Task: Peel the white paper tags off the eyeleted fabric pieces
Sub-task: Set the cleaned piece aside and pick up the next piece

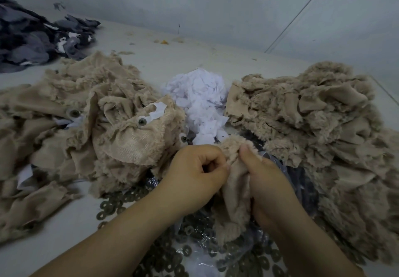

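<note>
Both hands meet at the centre over one beige fuzzy fabric piece (pixel 234 181). The left hand (pixel 194 173) is curled tight, pinching the cloth's left edge; the right hand (pixel 265 179) grips the other side, thumb pressed on the fuzzy top. No tag visible on this piece — hidden, perhaps. Behind it sits a heap of white paper tags (pixel 198 95), between a left pile (pixel 86 125) still showing tags and eyelets and a right pile (pixel 313 121). Metal rings (pixel 172 255) lie below — grey scraps (pixel 32 37) far left.
</note>
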Available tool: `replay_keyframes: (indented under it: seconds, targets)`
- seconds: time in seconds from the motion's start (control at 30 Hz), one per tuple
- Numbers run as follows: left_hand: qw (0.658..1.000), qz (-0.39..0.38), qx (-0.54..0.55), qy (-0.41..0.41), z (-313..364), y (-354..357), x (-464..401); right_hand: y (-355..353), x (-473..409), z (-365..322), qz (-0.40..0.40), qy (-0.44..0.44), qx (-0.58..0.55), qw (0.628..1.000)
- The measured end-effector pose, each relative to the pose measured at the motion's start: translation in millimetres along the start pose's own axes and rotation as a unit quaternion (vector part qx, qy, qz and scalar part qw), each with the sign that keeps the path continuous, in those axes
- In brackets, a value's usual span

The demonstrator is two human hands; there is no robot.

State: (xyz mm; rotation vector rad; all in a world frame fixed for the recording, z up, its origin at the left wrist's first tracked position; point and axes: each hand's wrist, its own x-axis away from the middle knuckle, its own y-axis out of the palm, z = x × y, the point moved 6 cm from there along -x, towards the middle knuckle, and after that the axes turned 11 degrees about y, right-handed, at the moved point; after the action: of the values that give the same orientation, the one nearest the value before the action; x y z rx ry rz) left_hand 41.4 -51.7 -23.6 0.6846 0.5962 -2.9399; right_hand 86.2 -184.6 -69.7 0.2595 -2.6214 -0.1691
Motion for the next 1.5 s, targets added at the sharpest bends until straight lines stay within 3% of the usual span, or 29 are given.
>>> replay_keyframes:
  seconds: [0.2, 0.4, 0.6, 0.73, 0.87, 1.17, 1.3, 1.5]
  targets:
    - [0.994, 0.055, 0.046, -0.080, -14.6, -5.8, -0.6, -2.0, 0.9, 4.7, 0.021, 0.068, -0.075, 0.995]
    - [0.995, 0.069, -0.048, -0.057, -13.8, -7.8, -5.1, 0.1, 1.4, 4.6, -0.004, 0.027, 0.001, 1.000]
    - [0.992, 0.059, 0.061, -0.091, -22.4, -4.9, -4.9, 7.0, 5.8, -4.6, -0.049, -0.047, 0.013, 0.998]
    - [0.990, 0.074, 0.075, -0.094, -22.4, -5.7, -2.0, 4.6, 4.7, -0.3, -0.031, 0.020, -0.085, 0.996]
    - [0.988, 0.105, 0.084, -0.082, -20.1, -7.2, -1.9, 6.9, 3.6, 4.1, -0.025, 0.061, -0.115, 0.991]
    - [0.990, 0.100, 0.072, -0.063, -20.1, -4.0, 1.7, 8.6, 3.7, 4.8, -0.054, 0.060, -0.090, 0.993]
    - [0.985, 0.106, 0.111, -0.077, -23.3, -1.1, 2.2, 18.2, 7.2, 3.6, -0.103, 0.026, -0.067, 0.992]
    - [0.960, 0.117, 0.240, -0.085, -22.4, 4.7, 5.2, 26.9, 10.9, 8.2, -0.148, 0.107, -0.130, 0.975]
